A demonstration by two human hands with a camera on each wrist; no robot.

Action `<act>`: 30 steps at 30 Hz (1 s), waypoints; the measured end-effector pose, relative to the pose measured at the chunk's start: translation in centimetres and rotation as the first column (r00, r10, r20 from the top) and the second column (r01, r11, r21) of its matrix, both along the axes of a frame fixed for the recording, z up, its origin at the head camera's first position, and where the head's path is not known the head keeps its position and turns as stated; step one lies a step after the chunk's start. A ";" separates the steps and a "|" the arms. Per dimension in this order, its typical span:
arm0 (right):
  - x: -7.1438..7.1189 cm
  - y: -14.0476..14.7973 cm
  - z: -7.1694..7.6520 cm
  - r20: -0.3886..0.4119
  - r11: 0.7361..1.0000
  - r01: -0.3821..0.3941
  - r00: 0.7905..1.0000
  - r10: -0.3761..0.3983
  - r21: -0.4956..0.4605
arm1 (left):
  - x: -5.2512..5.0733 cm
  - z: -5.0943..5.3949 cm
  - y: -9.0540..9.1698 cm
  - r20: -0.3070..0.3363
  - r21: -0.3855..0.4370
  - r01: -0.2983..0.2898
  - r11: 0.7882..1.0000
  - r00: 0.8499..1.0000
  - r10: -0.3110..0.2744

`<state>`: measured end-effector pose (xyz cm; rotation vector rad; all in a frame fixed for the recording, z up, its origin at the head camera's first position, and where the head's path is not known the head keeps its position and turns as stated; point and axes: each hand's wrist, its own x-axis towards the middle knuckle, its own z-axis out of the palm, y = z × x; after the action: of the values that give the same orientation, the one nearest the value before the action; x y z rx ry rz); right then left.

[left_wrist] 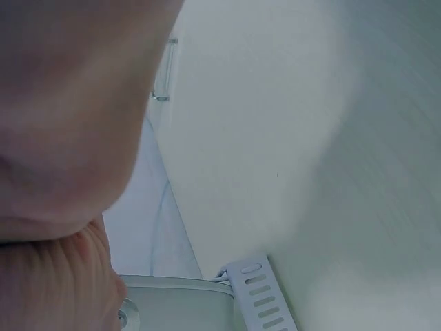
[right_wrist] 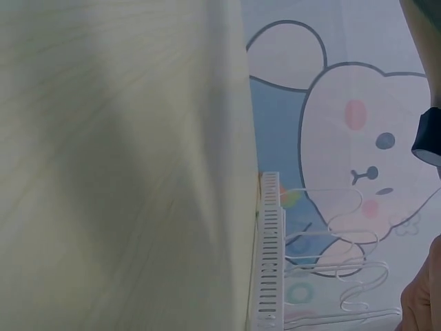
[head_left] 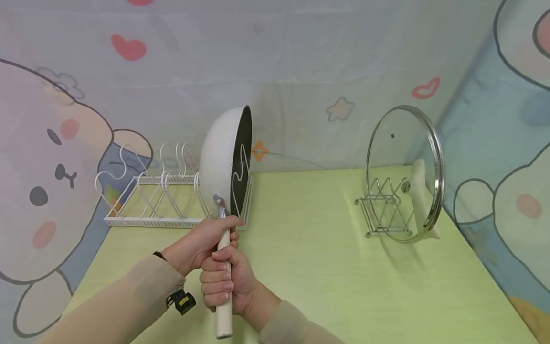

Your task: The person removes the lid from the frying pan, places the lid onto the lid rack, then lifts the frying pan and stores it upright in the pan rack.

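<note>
A white pan (head_left: 216, 153) with a dark inside stands on edge in the right end of a white wire rack (head_left: 150, 222), one wire divider crossing in front of its dark side. Its cream handle (head_left: 224, 317) points toward me. My left hand (head_left: 215, 236) grips the handle close to the pan, thumb laid over the top. Just below it, my right hand (head_left: 229, 282) wraps its fingers around the handle. In the left wrist view the pan (left_wrist: 179, 303) shows beside the rack's slotted rail (left_wrist: 262, 296). The right wrist view shows the rack (right_wrist: 271, 255) but not the pan.
On the right, a glass lid (head_left: 437, 167) with a steel rim and a cream handle (head_left: 421, 196) stands upright in a small metal wire rack (head_left: 367, 217). Both racks rest on a light green table (head_left: 309, 267). Cartoon-printed cloth (head_left: 292, 71) hangs behind and on both sides.
</note>
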<state>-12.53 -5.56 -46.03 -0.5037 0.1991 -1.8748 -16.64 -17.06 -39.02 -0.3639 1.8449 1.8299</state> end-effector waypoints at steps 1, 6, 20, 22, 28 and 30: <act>0.0 0.1 0.0 -0.003 1.000 0.003 1.000 -0.003 0.007 | 0.0 -0.1 0.0 -0.006 -0.010 0.000 1.000 1.000 0.000; 0.0 0.2 -0.3 -0.007 1.000 0.012 1.000 -0.012 0.024 | -0.1 -0.5 0.0 -0.030 -0.050 -0.007 0.999 1.000 0.006; -0.3 0.9 -1.6 -0.064 0.988 0.039 0.997 -0.030 0.146 | 0.1 -1.9 0.4 -0.022 -0.020 -0.009 1.000 1.000 0.009; -0.3 0.9 -1.7 -0.065 0.986 0.038 0.997 -0.028 0.162 | 0.1 -2.0 0.4 -0.021 -0.027 -0.009 1.000 1.000 0.008; -0.3 1.0 -1.6 -0.073 0.983 0.040 0.997 -0.027 0.178 | 0.2 -1.9 0.3 -0.020 -0.024 -0.004 1.000 1.000 0.004; -0.3 1.0 -1.6 -0.082 0.981 0.044 0.996 -0.029 0.190 | 0.2 -1.8 0.3 -0.020 -0.021 -0.006 1.000 1.000 0.006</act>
<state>-12.83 -4.51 -47.61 -0.4447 0.4399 -1.8499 -16.39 -16.80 -40.87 -0.3610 1.8798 1.8253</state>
